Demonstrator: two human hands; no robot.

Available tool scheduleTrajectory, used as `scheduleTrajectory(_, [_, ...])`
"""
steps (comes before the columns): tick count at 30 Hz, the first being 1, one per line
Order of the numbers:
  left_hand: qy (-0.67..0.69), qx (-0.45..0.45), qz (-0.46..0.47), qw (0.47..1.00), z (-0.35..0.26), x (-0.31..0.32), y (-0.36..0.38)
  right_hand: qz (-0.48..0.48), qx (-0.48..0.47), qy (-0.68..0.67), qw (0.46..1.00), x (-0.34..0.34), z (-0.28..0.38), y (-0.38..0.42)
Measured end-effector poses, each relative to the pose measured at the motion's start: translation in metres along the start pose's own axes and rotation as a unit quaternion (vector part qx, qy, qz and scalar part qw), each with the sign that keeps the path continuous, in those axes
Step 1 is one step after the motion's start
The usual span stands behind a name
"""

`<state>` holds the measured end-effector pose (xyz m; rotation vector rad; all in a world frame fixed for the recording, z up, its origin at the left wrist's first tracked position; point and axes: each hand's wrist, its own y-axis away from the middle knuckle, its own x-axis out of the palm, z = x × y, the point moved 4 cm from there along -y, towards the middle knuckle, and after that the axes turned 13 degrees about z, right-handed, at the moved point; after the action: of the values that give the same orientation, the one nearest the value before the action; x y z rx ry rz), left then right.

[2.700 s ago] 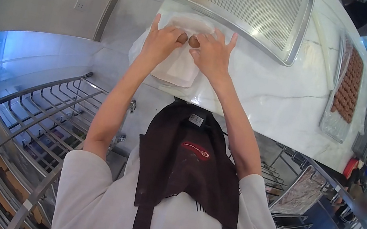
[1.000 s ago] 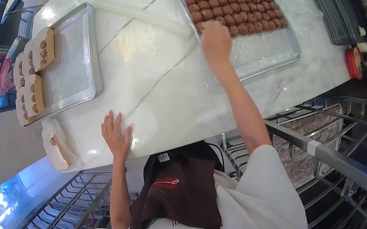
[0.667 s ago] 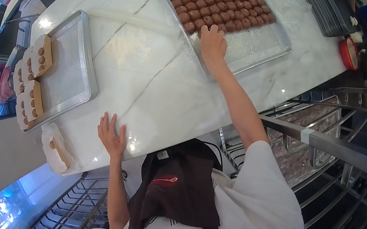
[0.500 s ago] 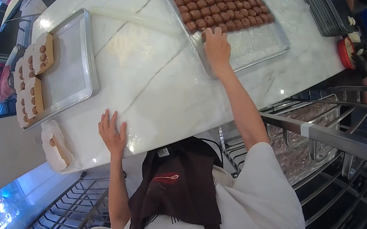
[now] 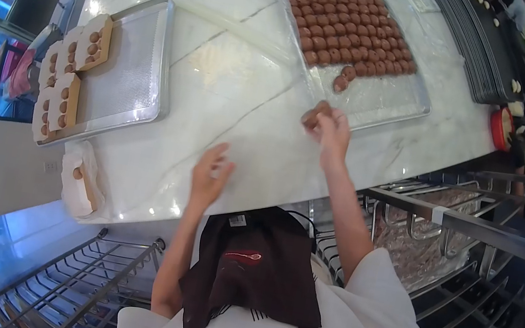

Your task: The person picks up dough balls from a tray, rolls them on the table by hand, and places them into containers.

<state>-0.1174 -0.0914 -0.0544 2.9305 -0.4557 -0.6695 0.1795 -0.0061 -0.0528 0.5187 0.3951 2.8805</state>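
My right hand [image 5: 332,134] is pinched around brown dough balls [image 5: 314,115], just off the near corner of a metal tray [image 5: 391,109]. Rows of the same round brown balls [image 5: 351,21] fill most of that plastic-lined tray. A few loose balls [image 5: 343,78] lie in front of the rows. Over the marble table, my left hand [image 5: 210,176] is raised with fingers apart, holding nothing. To its left, a second metal tray [image 5: 132,64] carries paper-lined boxes [image 5: 98,40] with brown balls in them.
A smaller paper-wrapped piece [image 5: 82,181] sits at the table's left corner. Stacked dark trays [image 5: 470,42] and a red bowl [image 5: 500,129] are at the far right, near another person. Metal racks [image 5: 436,216] stand against the table's near side.
My right hand has pulled back from the ball rows toward me, now carrying brown balls. My left hand has lifted off the table and shifted right. The view has turned slightly.
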Motion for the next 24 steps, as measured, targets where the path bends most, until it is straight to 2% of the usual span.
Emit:
scheduleTrajectory(2, [0.083, 0.026, 0.029, 0.996, -0.047, 0.023, -0.009, 0.041, 0.009, 0.073, 0.996, 0.035, 0.003, 0.031])
scheduleTrajectory(4, [0.054, 0.091, -0.027, 0.994, -0.068, 0.036, -0.013, 0.09, -0.001, 0.178, 0.98, 0.056, -0.01, 0.052])
scheduleTrajectory(5, [0.049, 0.09, -0.062, 0.993, -0.069, 0.037, -0.014, 0.111, -0.025, 0.245, 0.963, 0.065, -0.022, 0.058])
scheduleTrajectory(7, [0.069, 0.117, -0.103, 0.985, -0.064, 0.029, -0.011, 0.152, -0.018, 0.126, 0.98, 0.089, -0.026, 0.077])
scheduleTrajectory(9, [0.1, 0.084, -0.085, 0.988, -0.058, 0.007, -0.002, 0.197, -0.018, 0.121, 0.973, 0.093, -0.038, 0.081])
scheduleTrajectory(10, [0.161, 0.042, -0.048, 0.985, -0.056, -0.001, 0.003, 0.234, -0.021, 0.127, 0.964, 0.096, -0.033, 0.086])
scheduleTrajectory(11, [0.155, 0.036, -0.09, 0.983, -0.055, -0.017, 0.011, 0.267, -0.024, 0.133, 0.954, 0.101, -0.023, 0.09])
scheduleTrajectory(12, [0.243, -0.015, 0.01, 0.97, -0.052, -0.019, 0.016, 0.302, -0.023, 0.134, 0.943, 0.109, -0.014, 0.095])
scheduleTrajectory(13, [0.329, -0.057, 0.115, 0.935, -0.049, -0.017, 0.02, 0.306, -0.036, 0.199, 0.93, 0.114, -0.004, 0.097])
scheduleTrajectory(14, [0.33, -0.051, 0.088, 0.939, -0.043, -0.024, 0.022, 0.302, -0.054, 0.262, 0.915, 0.117, 0.002, 0.095])
scheduleTrajectory(15, [0.294, -0.025, 0.122, 0.948, -0.036, -0.02, 0.022, 0.323, -0.059, 0.263, 0.907, 0.116, 0.0, 0.089])
scheduleTrajectory(16, [0.257, 0.0, 0.157, 0.954, -0.036, -0.02, 0.024, 0.401, -0.002, 0.219, 0.889, 0.119, -0.007, 0.086])
scheduleTrajectory(17, [0.256, 0.003, 0.141, 0.956, -0.033, -0.021, 0.028, 0.472, 0.058, 0.175, 0.862, 0.119, -0.013, 0.084])
scheduleTrajectory(20, [0.338, -0.059, 0.206, 0.917, -0.025, -0.022, 0.037, 0.499, 0.084, 0.24, 0.828, 0.111, -0.023, 0.066])
scheduleTrajectory(21, [0.338, -0.06, 0.193, 0.919, -0.021, -0.028, 0.037, 0.51, 0.085, 0.24, 0.822, 0.115, -0.023, 0.063])
scheduleTrajectory(23, [0.245, -0.069, 0.184, 0.949, -0.005, -0.04, 0.039, 0.378, 0.045, 0.249, 0.89, 0.112, -0.016, 0.052])
scheduleTrajectory(24, [0.247, -0.071, 0.172, 0.951, 0.009, -0.043, 0.04, 0.39, 0.046, 0.249, 0.885, 0.109, -0.024, 0.046])
